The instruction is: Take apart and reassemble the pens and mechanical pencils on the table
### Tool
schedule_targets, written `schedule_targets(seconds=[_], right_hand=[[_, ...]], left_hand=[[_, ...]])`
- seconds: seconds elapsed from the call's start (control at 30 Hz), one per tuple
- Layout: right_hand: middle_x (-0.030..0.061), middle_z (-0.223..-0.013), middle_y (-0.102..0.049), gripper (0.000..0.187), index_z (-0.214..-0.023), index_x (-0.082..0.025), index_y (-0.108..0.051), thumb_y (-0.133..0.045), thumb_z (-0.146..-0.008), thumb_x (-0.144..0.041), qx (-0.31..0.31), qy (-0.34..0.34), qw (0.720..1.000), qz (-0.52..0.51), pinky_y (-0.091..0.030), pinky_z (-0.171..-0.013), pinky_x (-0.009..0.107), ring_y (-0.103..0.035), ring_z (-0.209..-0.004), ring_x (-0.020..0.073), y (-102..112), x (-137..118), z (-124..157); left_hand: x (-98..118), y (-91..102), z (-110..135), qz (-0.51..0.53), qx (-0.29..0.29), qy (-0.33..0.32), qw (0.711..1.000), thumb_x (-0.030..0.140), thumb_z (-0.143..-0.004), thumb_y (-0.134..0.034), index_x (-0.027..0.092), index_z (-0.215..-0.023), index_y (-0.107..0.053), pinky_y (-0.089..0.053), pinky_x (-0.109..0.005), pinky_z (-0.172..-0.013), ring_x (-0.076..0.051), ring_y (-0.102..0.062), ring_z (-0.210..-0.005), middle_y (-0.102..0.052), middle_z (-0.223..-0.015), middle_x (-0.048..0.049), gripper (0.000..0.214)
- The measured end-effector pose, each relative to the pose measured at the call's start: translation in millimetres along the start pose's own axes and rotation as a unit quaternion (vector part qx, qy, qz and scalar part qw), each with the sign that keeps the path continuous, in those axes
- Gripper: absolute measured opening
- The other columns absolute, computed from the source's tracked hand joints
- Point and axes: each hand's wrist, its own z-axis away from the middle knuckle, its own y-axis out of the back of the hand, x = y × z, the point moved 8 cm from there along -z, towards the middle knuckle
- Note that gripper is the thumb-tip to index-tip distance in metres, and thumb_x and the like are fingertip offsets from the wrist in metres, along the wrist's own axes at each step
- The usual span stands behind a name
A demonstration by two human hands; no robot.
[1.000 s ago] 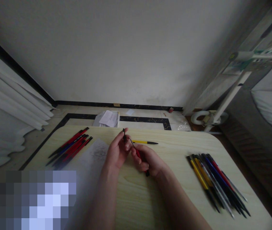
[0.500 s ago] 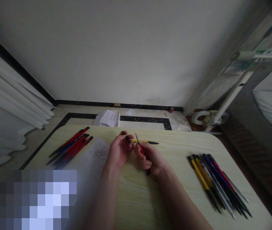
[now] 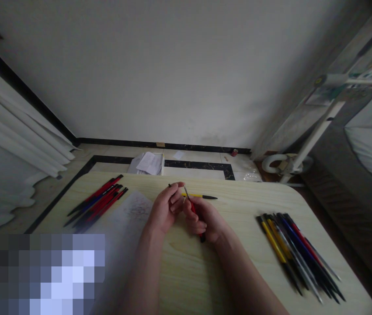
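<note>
Holding a red pen (image 3: 192, 208) in the right hand (image 3: 200, 219), fingers clamped round the barrel; black end sticks out below the fist, thin tip points up and over toward the left hand (image 3: 166, 207). Pen is mid-table, off the surface, slanted. Tip sits right by the left fingertips; touching or not, can't tell from here.

Left hand: fingers curled in, thumb and fingers together on a small dark piece (image 3: 169, 185); only an end shows past the hand, rest hidden. Hands just beside each other, forearms coming in from the near edge.

Yellow pen (image 3: 196, 195) with black end lies flat just behind the hands, partly covered by them. Far left of the pale wood table (image 3: 186, 275): a loose bunch of red and blue pens (image 3: 99, 202), laid slantwise. Sheet of paper (image 3: 136, 208) with grey scribbly marks between that bunch and the left wrist. Right side, well apart from the hands: second bunch, mixed pens (image 3: 298, 258), yellow, silver, blue, red, black ends toward the person.

Floor past the table: white papers (image 3: 149, 162) piled up, small red can (image 3: 234, 152) near the wall. White curtain (image 3: 15, 144) at left.
</note>
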Motion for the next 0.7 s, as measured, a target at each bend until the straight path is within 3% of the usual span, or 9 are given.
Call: schedule_targets(seconds=[0.27, 0.7], right_hand=[[-0.0089, -0.041, -0.038, 0.026, -0.063, -0.017, -0.044, -0.042, -0.08, -0.036, 0.002, -0.001, 1.0, 0.004, -0.01, -0.025, 0.015, -0.015, -0.026, 0.0018, 1.5, 1.4, -2.1], [-0.0092, -0.042, -0.038, 0.022, -0.065, -0.017, -0.045, -0.04, -0.08, -0.033, 0.005, 0.007, 1.0, 0.003, -0.01, -0.026, 0.015, -0.013, -0.027, 0.0019, 1.6, -0.2, -2.5]], left_hand=[[-5.2, 6.4, -0.3, -0.075, 0.053, -0.006, 0.996, 0.031, -0.065, -0.066, 0.012, -0.082, -0.061, -0.017, -0.014, -0.035, -0.001, -0.029, -0.035, -0.028, -0.045, 0.0088, 0.026], [-10.1, 12.2, -1.7, -0.095, 0.051, 0.012, 0.994, 0.033, -0.065, -0.066, 0.013, -0.083, -0.061, -0.023, -0.014, -0.035, -0.003, -0.04, -0.037, -0.046, -0.046, 0.0043, 0.028]])
